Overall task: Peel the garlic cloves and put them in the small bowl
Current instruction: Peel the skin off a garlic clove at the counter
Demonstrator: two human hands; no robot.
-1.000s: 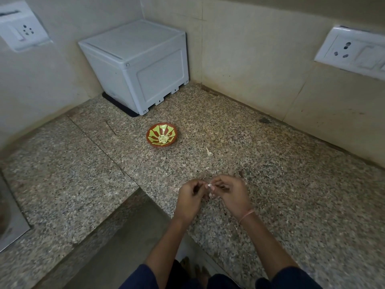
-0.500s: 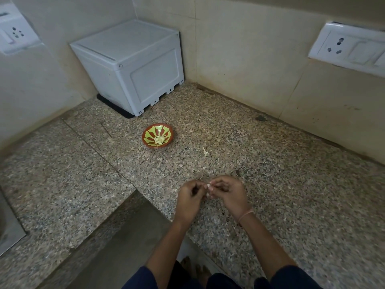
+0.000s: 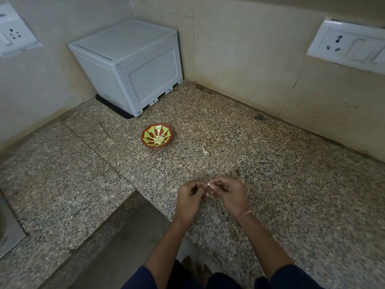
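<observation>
At the front edge of a speckled granite bench (image 3: 291, 184), you hold your two bare hands close together just above the stone, fingertips meeting over a small pale garlic clove (image 3: 209, 186). Your right grip (image 3: 231, 197) is closed on the clove, thumb and forefinger pinching it at its whitish end. Your left grip (image 3: 188, 202) is also curled in on the clove from the other side, though the fingers hide exactly where it takes hold. A thin thread band (image 3: 245, 215) circles your right wrist, and dark blue sleeves show at the bottom of the frame. Well apart from your hands, farther back and to the left, the small bowl (image 3: 146, 142) sits upright on the bench, red-brown with yellow-green rays painted inside, and a little heap of peeled cloves (image 3: 158, 139) lies at its bottom. A stray scrap of peel (image 3: 205, 151) lies on the stone between the bowl and your hands, nearer the bowl. Behind the bowl, a white plastic box (image 3: 129, 65) stands in the corner on a black mat (image 3: 113, 107). White wall sockets are mounted on the tiles at the left (image 3: 12, 36) and the right (image 3: 345, 46).
</observation>
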